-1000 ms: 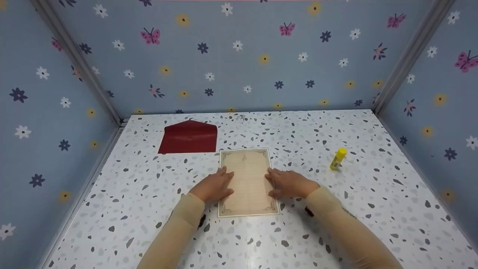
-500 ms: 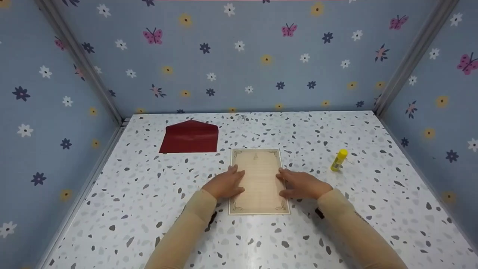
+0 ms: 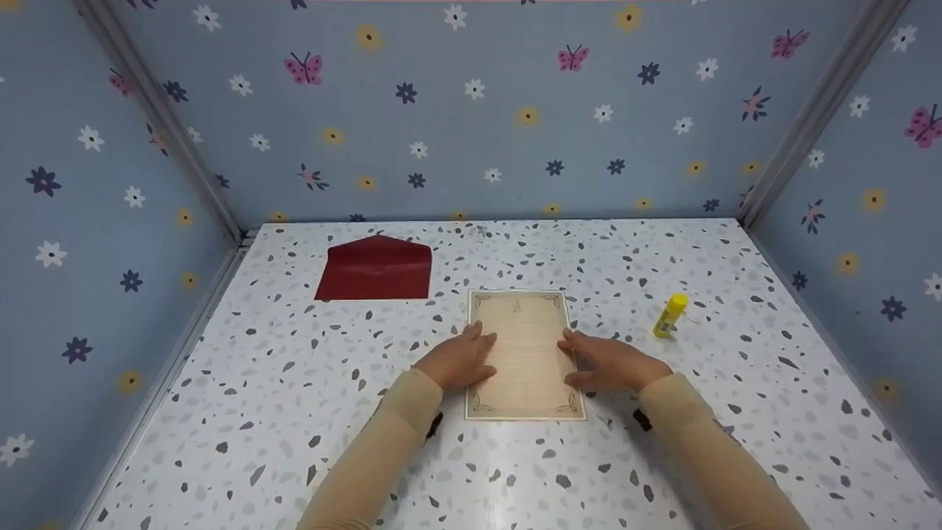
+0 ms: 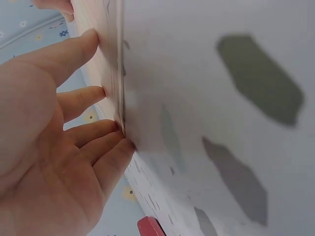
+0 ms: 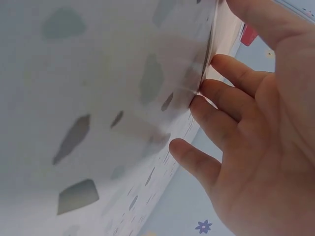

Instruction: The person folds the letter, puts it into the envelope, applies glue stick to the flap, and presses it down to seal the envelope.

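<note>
A cream sheet of paper (image 3: 524, 361) with a white edge and ornate corners lies flat on the speckled table, upright to the head view. On its left edge rests my left hand (image 3: 458, 359), the thumb and some fingertips on the sheet. My right hand (image 3: 614, 362) touches the right edge in the same way. In the left wrist view the left fingers (image 4: 78, 101) look fairly straight, their tips at the paper's edge. The right fingers (image 5: 224, 110) in the right wrist view are extended, with several tips along the edge and the little finger apart from it.
A dark red envelope (image 3: 379, 272) with its flap raised lies behind and left of the paper. To the right a yellow glue stick (image 3: 670, 316) lies on the speckled table (image 3: 294, 412). Flower-patterned panels (image 3: 471, 110) stand at the back and both sides.
Both hands have slid the paper to the right across the table, staying at its two edges. The envelope and the glue stick lie where they were; the head view has shifted slightly.
</note>
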Tool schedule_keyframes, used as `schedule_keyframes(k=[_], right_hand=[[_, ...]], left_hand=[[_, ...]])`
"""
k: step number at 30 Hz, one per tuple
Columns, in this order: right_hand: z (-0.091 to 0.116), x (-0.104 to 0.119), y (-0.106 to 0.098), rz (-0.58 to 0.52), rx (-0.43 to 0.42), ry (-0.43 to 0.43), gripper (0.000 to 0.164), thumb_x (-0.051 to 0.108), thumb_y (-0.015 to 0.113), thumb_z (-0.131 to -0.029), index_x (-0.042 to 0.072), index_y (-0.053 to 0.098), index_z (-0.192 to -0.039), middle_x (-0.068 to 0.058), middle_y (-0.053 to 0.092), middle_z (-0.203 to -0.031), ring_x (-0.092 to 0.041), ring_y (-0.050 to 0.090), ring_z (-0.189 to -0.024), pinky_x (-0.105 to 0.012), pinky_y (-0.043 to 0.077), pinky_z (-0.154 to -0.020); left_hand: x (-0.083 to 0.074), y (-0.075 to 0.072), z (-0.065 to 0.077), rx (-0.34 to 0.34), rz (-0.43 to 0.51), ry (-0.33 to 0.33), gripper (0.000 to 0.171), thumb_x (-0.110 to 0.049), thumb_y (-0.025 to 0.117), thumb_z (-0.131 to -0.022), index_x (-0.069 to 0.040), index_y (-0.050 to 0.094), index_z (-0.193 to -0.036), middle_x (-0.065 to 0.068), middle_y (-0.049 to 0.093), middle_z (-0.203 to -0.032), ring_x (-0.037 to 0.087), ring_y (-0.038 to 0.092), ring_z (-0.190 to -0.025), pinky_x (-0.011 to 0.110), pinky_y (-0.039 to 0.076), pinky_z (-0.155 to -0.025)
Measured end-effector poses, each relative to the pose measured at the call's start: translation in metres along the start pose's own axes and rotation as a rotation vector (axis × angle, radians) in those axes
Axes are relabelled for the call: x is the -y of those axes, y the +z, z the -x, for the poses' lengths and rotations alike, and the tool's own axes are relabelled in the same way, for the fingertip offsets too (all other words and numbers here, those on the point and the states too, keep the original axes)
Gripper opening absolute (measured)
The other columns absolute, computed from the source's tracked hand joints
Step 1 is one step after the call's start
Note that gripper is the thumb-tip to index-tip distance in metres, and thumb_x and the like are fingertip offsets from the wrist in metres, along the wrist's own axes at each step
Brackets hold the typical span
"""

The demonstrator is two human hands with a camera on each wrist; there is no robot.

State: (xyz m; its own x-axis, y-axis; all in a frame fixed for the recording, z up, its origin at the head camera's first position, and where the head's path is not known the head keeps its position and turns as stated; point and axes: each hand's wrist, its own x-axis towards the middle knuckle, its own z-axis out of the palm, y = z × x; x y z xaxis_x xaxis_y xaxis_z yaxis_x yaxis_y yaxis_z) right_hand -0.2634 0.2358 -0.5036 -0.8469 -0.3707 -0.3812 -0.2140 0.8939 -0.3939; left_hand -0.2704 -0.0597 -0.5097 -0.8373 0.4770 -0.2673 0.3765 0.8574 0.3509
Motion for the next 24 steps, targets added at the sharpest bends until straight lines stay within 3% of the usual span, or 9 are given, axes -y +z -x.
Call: schedule_keyframes(k=[9,17,24], right_hand=[[0.0011,-0.0052,-0.0022,-0.032,0.005,0.029,0.076,0.046,0.069,-0.094,0.032,0.031,-0.158,0.001,0.023,-0.164,-0.029,0.024,-0.148,-0.053,0.021,-0.118],[0.0005,-0.0084,-0.0031,-0.037,-0.004,-0.047,0.086,0.042,0.071,-0.093,0.017,0.022,-0.161,0.005,0.036,-0.159,-0.028,0.027,-0.147,-0.05,0.024,-0.117],[-0.0001,-0.0086,-0.0025,-0.038,0.0,-0.031,0.086,0.042,0.07,-0.093,0.019,0.022,-0.161,0.004,0.032,-0.16,-0.028,0.026,-0.148,-0.05,0.023,-0.118]], left_hand=[[-0.0038,-0.0001,-0.0045,0.007,0.025,0.006,0.069,-0.038,0.061,-0.1,-0.012,0.033,-0.157,0.018,0.016,-0.164,0.031,0.017,-0.15,0.041,0.021,-0.119],[0.0014,-0.0007,-0.0043,-0.01,0.061,0.024,0.065,-0.034,0.064,-0.099,-0.011,0.04,-0.154,0.016,0.02,-0.163,0.032,0.022,-0.149,0.042,0.024,-0.118],[0.0032,-0.0014,-0.0025,-0.013,0.085,0.04,0.062,-0.032,0.064,-0.099,-0.01,0.042,-0.153,0.015,0.021,-0.163,0.031,0.02,-0.15,0.042,0.023,-0.119]])
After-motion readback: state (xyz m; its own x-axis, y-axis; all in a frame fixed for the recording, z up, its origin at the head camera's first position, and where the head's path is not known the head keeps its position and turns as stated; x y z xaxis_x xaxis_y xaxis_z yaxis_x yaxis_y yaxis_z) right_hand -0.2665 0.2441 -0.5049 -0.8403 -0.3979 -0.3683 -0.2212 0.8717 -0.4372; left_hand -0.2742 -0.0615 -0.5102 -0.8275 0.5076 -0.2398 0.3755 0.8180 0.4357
